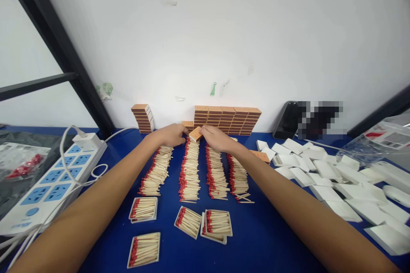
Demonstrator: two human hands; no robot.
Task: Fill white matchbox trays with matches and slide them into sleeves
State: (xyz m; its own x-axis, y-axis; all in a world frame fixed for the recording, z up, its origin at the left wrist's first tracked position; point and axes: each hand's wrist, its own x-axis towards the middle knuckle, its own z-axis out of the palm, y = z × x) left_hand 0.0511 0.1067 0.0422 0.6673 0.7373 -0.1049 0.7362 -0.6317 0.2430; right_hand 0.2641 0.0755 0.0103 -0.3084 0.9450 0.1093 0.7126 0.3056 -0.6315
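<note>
My right hand point(216, 137) grips an orange matchbox point(195, 134), tilted above the far end of the match rows. Just left of it, my left hand point(174, 135) has its fingers curled by a short stack of matchboxes point(187, 124) at the wall; what they hold, if anything, is hidden. Below my hands, several rows of red-headed matches point(189, 175) run toward me on the blue table point(179, 260). Nearer lie match-filled white trays, among them one at the front left point(144, 249), one in the middle point(188, 222) and an overlapping pair point(218, 222).
A long wall of stacked matchboxes point(230, 120) and a separate stack point(142, 118) stand at the back. White trays point(320, 170) are heaped on the right, near a phone point(285, 120). A power strip point(54, 179) with cables lies left. One orange matchbox point(262, 156) lies beyond my right forearm.
</note>
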